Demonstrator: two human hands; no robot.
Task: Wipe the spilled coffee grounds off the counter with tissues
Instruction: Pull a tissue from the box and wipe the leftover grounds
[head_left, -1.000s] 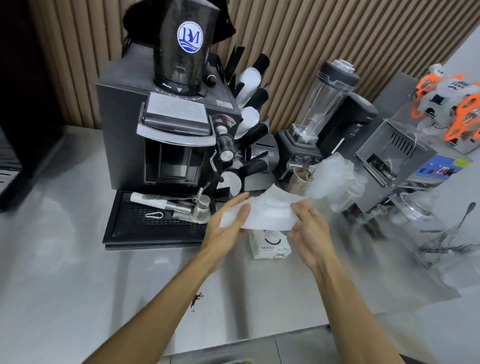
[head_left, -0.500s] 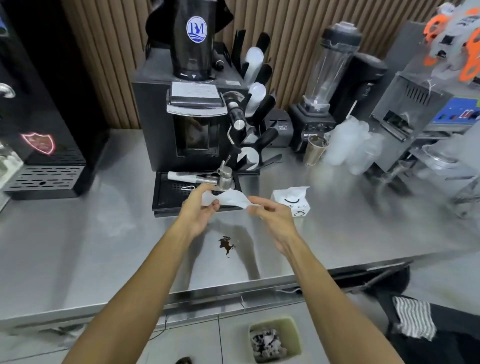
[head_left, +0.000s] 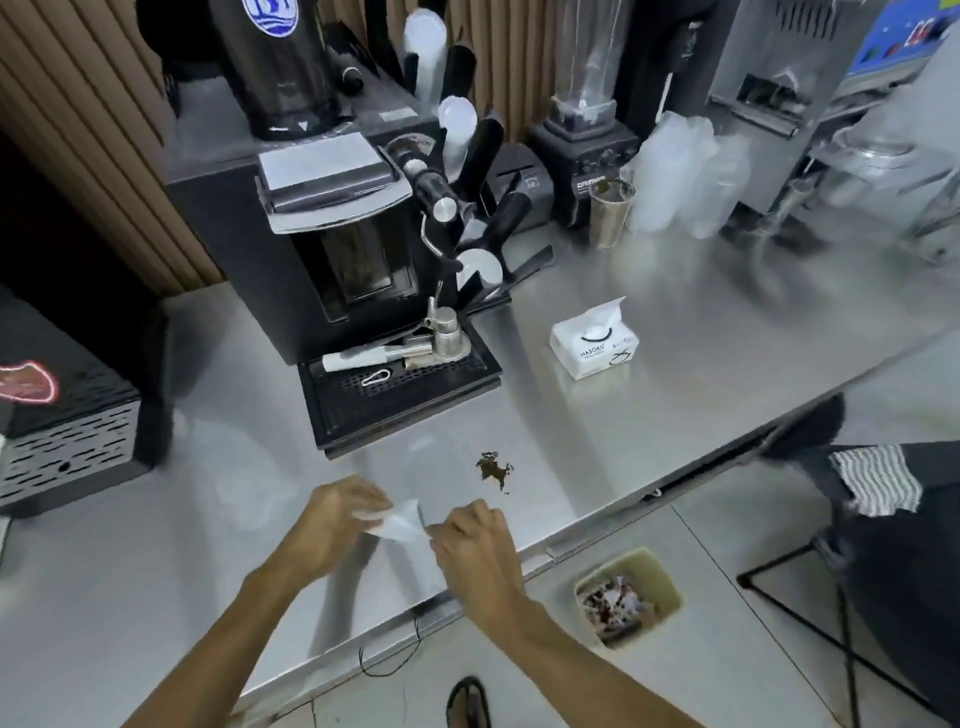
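A small brown patch of spilled coffee grounds (head_left: 493, 469) lies on the steel counter (head_left: 649, 395), just in front of the coffee machine's drip tray. Both hands hold one white tissue (head_left: 397, 522) between them above the counter's front edge, a little nearer to me than the spill. My left hand (head_left: 337, 522) pinches the tissue's left end and my right hand (head_left: 475, 538) grips its right end. The white tissue pack (head_left: 595, 343) stands further back on the right, one sheet sticking out of its top.
A black coffee machine (head_left: 332, 223) with a drip tray (head_left: 395, 395) stands behind the spill. A blender (head_left: 587, 119), a metal cup (head_left: 610, 213) and plastic cups (head_left: 680, 171) line the back. A bin (head_left: 628, 595) sits on the floor below, with a stool (head_left: 878, 525) at the right.
Both hands have pulled the tissue away from the pack toward the counter's front edge and bunched it smaller. The view has tilted down, showing the spill, bin and floor.
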